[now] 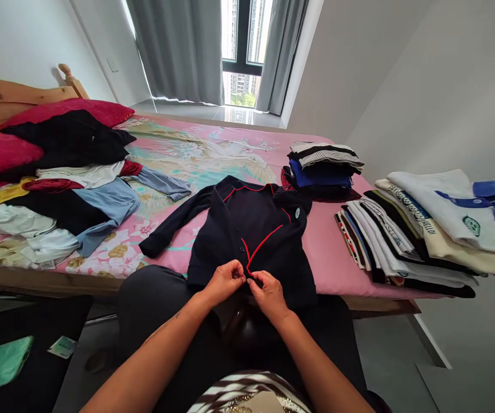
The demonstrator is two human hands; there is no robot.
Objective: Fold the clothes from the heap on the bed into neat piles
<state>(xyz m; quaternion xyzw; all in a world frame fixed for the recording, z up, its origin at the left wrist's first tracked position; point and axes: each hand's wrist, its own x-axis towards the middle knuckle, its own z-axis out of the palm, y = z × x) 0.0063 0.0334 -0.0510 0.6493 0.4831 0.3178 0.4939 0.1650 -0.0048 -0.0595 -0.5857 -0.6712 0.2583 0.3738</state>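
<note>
A dark navy cardigan (256, 218) with red piping and a round badge on its chest lies spread on the bed's near edge. Its left-hand sleeve stretches out to the side, and dark buttons run down the front. At the lower front, my left hand (226, 281) pinches one edge of the cardigan between thumb and fingers. Close beside it, my right hand (268, 289) pinches the facing edge, the fingertips of both hands almost touching. Whether a button is between the fingertips is too small to tell.
Loose clothes (79, 195) and red pillows (113, 112) lie on the left of the bed. Folded stacks stand at right: a small pile (324, 166) behind, larger piles (385, 241) nearer. A green phone-like object (2, 364) lies on a dark surface at lower left.
</note>
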